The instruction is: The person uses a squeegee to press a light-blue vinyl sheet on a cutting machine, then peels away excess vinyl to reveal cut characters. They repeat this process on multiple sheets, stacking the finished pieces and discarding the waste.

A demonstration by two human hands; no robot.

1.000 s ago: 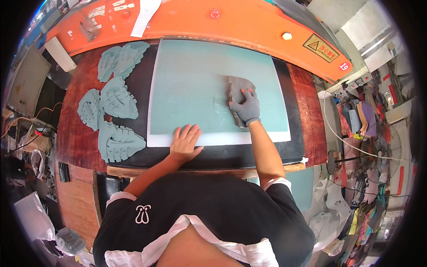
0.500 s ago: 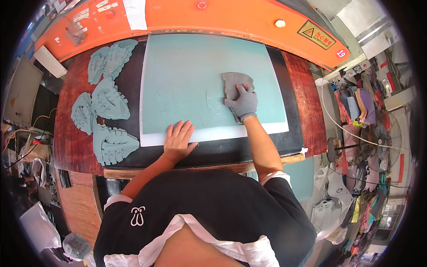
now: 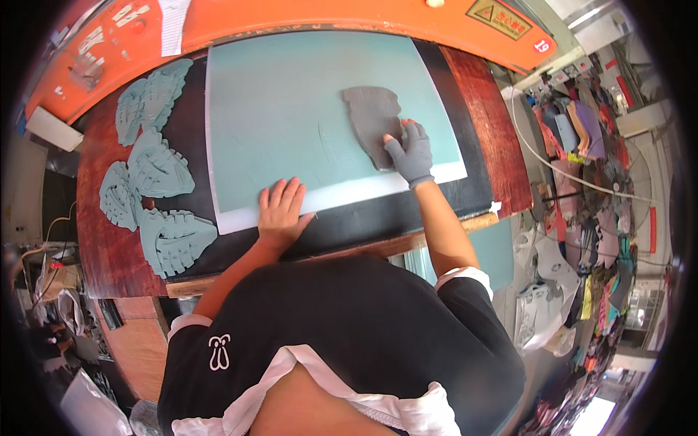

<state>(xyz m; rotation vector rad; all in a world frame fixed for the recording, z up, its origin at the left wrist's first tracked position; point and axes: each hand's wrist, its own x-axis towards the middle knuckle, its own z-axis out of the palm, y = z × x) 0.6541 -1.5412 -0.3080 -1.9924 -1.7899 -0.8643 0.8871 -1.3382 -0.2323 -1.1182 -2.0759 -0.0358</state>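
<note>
A pale teal sheet (image 3: pixel 283 116) with a whitish front strip lies before me on a black board. My left hand (image 3: pixel 281 216), bare, rests flat on the sheet's front edge with its fingers spread. On the right half of the sheet lies a dark grey, curved piece (image 3: pixel 372 120) with a finely ridged surface. My right hand (image 3: pixel 412 154), in a grey glove with bare fingertips, is at the piece's lower right edge. Its thumb touches the piece and its bent fingers close toward the edge; their grip is partly hidden.
Several teal pieces with notched edges (image 3: pixel 161 171) lie left of the sheet. The black board (image 3: pixel 349 221) rests on a reddish wooden table (image 3: pixel 494 138). An orange machine beam (image 3: pixel 269 18) crosses behind it. Coloured pieces (image 3: pixel 574 138) hang at the right beside a pale cable.
My right hand has slid from the top of the grey piece to its lower right edge, uncovering most of it. My left hand stays on the sheet's front edge. The view has shifted.
</note>
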